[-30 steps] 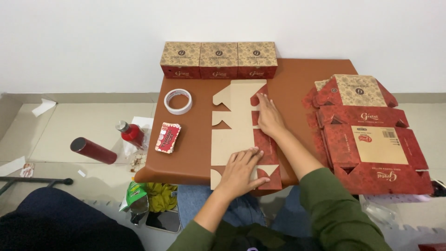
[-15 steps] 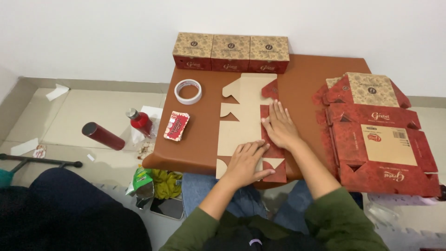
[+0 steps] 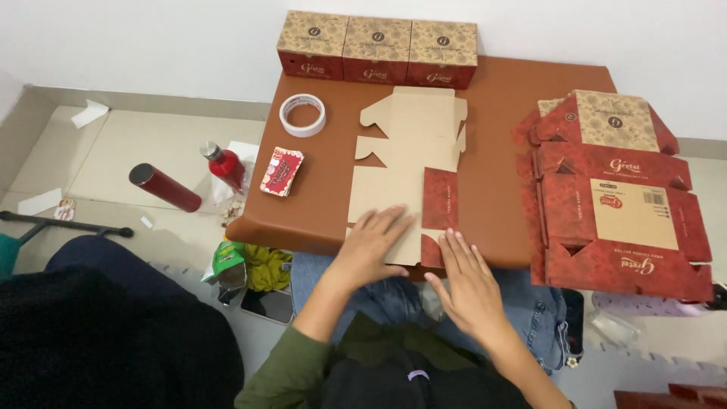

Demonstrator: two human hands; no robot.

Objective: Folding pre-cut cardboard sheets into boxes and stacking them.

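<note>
Brown card: the flat box blank (image 3: 405, 163) lies plain side up in the middle of the frame, on the low brown table (image 3: 492, 151), its near edge at the table's front rim.
Floor, left of frame: a dark red cylinder flask (image 3: 164, 187) lies on its side, a small red bottle (image 3: 224, 165) just right of it near the table's corner.
Table, upper left: a roll of tape (image 3: 303, 114) lies flat, with a small red packet (image 3: 282, 171) below it; both are apart from the blank.
Back edge, top centre: three made-up boxes (image 3: 377, 49) stand in a row, touching one another.
Left hand (image 3: 371, 246): flat, fingers spread and empty, pressing the blank's near left corner; half a second ago it lay about the same place.
Right hand (image 3: 468, 282): open and flat, clamped on nothing, fingertips touching the red near flap at the front rim. A second ago it lay far up the blank's right edge, then at mid-height.
What changed: the red side panel (image 3: 440, 198) now shows folded inward over the plain card, and the right hand has travelled down that edge.
Reading: the right-side crease looks pressed along its length, with both hands now working the near end.
Right of frame: a stack of flat red blanks (image 3: 617, 204) lies printed side up, well apart from both hands.
</note>
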